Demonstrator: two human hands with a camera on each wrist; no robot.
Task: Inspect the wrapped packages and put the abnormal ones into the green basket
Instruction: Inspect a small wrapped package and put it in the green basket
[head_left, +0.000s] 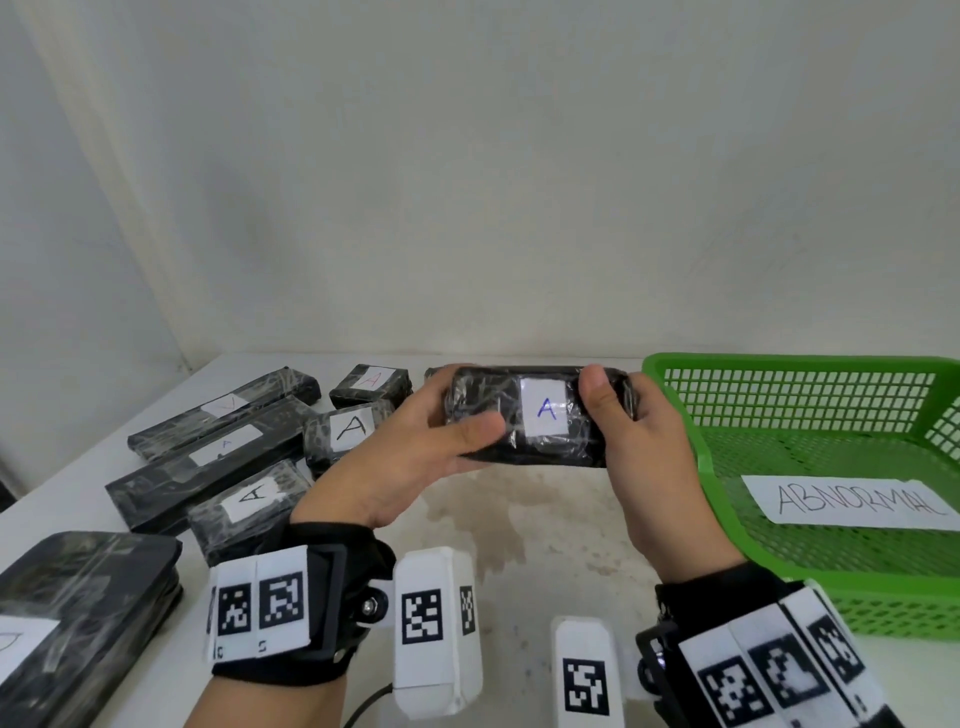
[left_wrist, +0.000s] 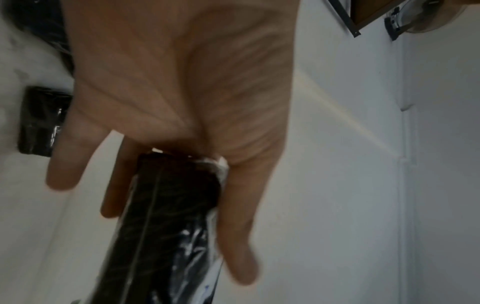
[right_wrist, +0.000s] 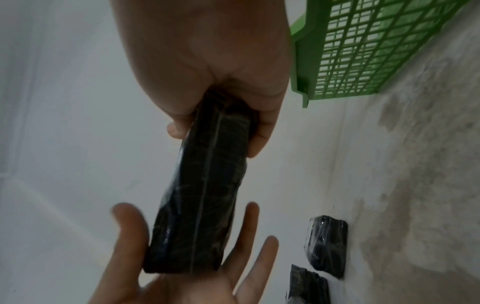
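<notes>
White wall and a pale, stained table form the work area. On my right stands the green basket, holding nothing I can see but a paper sheet lettered ABNORMAL. On my left lie the waiting packages, black, film-wrapped, each with a white label; they are of several sizes.

Held package: raised above the table, level, long axis left to right, just beside the basket's near corner. Its label faces me and reads A in blue.

Left hand: thumb lies across the front face and the fingers extend loosely behind, so this end is supported rather than clamped. Right hand: fingers and thumb curl round the opposite end in a firm grip.

Step in hand, as I judge it: inspection.
1. I keep the right-hand grip as the pivot and let the left hand guide the turn.
2. I roll the package about its long axis so that each face and both ends come before the head camera.
3. I check film, seams, corners and label; my thumbs must not cover the label.
4. If a fault appears, I move right over the rim and set the package down inside; I do not drop it.
</notes>
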